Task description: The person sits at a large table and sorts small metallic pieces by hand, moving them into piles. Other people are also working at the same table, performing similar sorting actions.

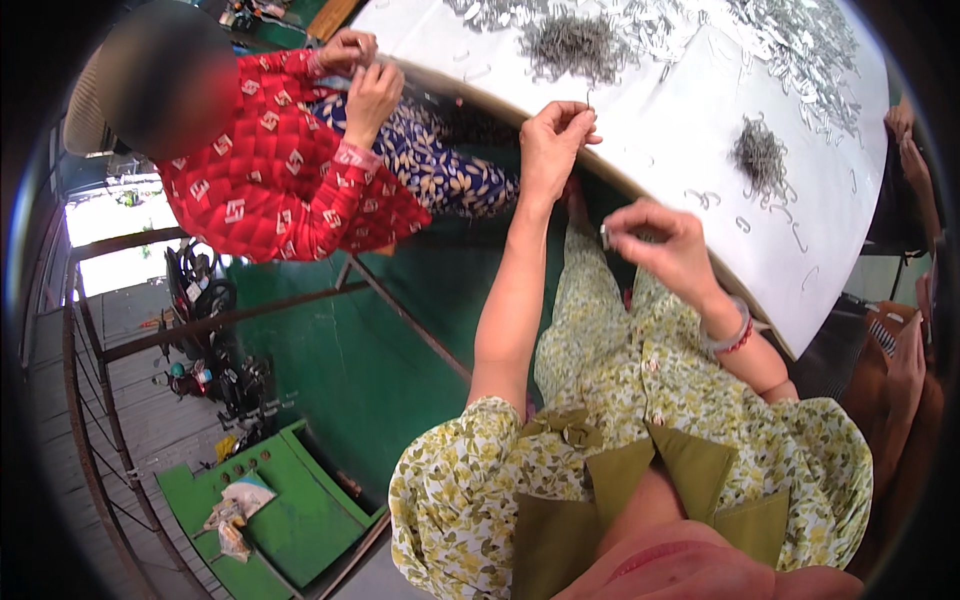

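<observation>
My left hand (555, 150) is raised over the near edge of the white table (660, 185), its thumb and fingers pinched round a thin wire hook (590, 98) that pokes up above the fingertips. Lower and to the right, my right hand (665, 250) is off the table's edge above my lap. Between its thumb and finger sits a small pale, shiny piece (604, 236), too small to make out. Beyond the left hand lies a dense pile of grey wire hooks (575, 48). A smaller hook pile (762, 160) lies to the right, with loose hooks (702, 198) around it.
Many small silvery pieces (800, 60) spread over the table's far side. At left, a person in a red patterned jacket (290, 195) works with both hands (370, 90). Other people's arms (908, 150) show at right. Metal railing (200, 330) and a green bench (290, 500) stand at lower left.
</observation>
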Tool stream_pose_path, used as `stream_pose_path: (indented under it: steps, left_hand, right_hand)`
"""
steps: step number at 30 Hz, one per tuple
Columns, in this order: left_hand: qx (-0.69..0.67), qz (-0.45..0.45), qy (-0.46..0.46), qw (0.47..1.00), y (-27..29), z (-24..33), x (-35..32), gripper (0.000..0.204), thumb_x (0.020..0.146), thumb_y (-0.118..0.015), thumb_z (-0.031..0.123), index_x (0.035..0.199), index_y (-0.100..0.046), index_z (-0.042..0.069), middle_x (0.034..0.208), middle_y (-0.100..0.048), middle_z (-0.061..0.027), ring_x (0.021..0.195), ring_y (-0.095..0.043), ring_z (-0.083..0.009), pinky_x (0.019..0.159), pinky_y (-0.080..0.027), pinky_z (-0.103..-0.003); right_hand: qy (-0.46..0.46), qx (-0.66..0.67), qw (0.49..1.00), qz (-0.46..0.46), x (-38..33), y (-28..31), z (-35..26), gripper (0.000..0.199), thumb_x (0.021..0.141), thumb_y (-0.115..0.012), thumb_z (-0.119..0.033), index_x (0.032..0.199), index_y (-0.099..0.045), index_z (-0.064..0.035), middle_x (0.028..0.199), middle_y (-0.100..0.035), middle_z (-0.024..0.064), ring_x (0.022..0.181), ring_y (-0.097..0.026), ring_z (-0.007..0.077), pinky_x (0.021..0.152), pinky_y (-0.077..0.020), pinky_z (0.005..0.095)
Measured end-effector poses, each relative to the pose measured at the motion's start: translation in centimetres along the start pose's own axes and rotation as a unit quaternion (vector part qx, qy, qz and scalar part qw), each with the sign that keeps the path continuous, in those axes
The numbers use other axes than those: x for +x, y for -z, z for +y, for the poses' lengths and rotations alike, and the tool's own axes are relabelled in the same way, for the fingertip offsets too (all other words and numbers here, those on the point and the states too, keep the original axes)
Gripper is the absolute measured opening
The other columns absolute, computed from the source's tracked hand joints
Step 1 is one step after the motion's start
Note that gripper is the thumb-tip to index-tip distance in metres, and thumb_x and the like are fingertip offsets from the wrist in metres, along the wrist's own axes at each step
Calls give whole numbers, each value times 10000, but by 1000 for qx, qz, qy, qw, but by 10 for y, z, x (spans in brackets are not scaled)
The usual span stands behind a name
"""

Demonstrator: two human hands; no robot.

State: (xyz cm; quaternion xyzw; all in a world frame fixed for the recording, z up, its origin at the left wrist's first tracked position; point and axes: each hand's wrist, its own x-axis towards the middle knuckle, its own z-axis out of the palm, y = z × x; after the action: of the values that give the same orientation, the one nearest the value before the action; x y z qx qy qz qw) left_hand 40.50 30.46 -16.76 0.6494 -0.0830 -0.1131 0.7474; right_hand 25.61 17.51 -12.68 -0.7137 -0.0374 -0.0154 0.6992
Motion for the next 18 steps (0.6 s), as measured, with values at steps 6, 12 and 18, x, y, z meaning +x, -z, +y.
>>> stream_pose_path:
  steps: [6, 12, 18]
  left_hand:
    - [-147, -38, -33, 988, 5, 47, -92, 114, 853, -637, 24, 950, -616, -33, 895, -664, -126, 811, -653, -181, 752, -570, -334]
    - [103, -1, -203, 974, -9, 49, -102, 141, 829, -670, 24, 953, -634, -33, 940, -632, -74, 823, -613, -108, 750, -512, -225]
    - [4, 61, -210, 976, -19, 40, -99, 70, 873, -613, 8, 934, -590, -18, 946, -617, -67, 876, -597, -118, 794, -495, -239]
  right_hand:
    - [-21, -3, 999, 35, 8, 1, 3, 170, 797, -660, -15, 963, -682, 10, 876, -680, 33, 824, -617, 82, 758, -511, 222]
    - [51, 38, 997, 50, 27, 10, 5, 208, 812, -675, 7, 1019, -664, 6, 920, -684, 53, 856, -631, 101, 784, -525, 227]
    - [126, -58, 990, 34, 32, -2, -1, 236, 817, -668, 3, 1052, -654, 1, 941, -681, 52, 878, -632, 101, 800, -525, 239]
